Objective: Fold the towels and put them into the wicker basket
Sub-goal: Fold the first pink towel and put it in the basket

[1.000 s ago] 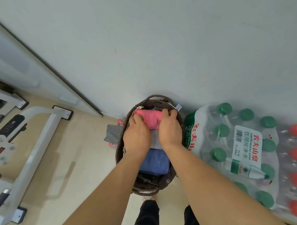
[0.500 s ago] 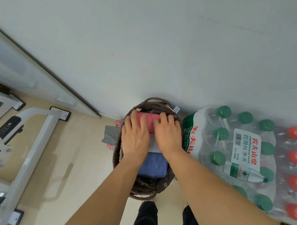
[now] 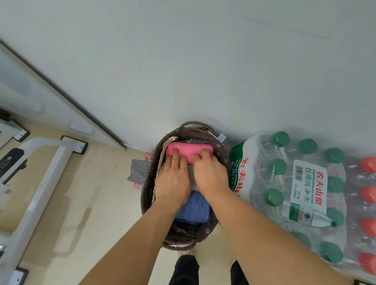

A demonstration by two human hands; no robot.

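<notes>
Both hands have slid from the ends of the pink towel (image 3: 189, 149) onto its top. The left hand (image 3: 173, 182) and right hand (image 3: 211, 177) lie side by side, fingers straight and slightly spread, pressing the folded bundle down. It sits at the far end of the wicker basket (image 3: 147, 187), its long axis running left to right, across the basket's own length, which points away toward the wall (image 3: 201, 66). Nearer the person lie a pale towel (image 3: 191, 176), mostly hidden by the hands, and a folded blue towel (image 3: 193, 209). The basket's far handle is close against the wall, and a shrink-wrapped pack of water bottles (image 3: 292, 181) crowds its right side. A grey cloth (image 3: 138, 169) lies just beside its left rim, with open floor (image 3: 89, 211) beyond.
</notes>
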